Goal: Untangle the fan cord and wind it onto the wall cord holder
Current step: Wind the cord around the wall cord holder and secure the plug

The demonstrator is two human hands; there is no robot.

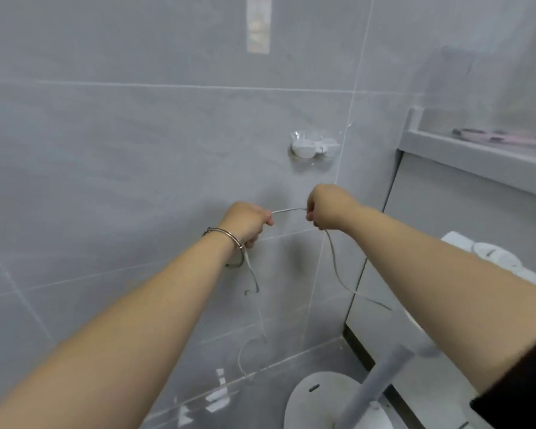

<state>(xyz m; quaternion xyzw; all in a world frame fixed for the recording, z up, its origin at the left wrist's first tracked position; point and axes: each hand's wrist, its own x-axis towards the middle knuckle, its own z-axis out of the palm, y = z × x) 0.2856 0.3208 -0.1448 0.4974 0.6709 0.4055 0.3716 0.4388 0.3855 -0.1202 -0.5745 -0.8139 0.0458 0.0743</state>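
Just below the cord holder (310,147), both hands' grip on cord (288,210).

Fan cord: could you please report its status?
Left hand, right hand both grip fan cord, short span between. Wall cord holder above, bare. Nothing blocks it.

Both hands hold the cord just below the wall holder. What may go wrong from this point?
1. The cord hanging from the left hand runs right beside the bracelet and may snag on it.
2. That hanging part bends and loops lower down; winding now might trap a tangle.
3. The holder seems only stuck onto the tile, so a hard pull by the right hand might loosen it.
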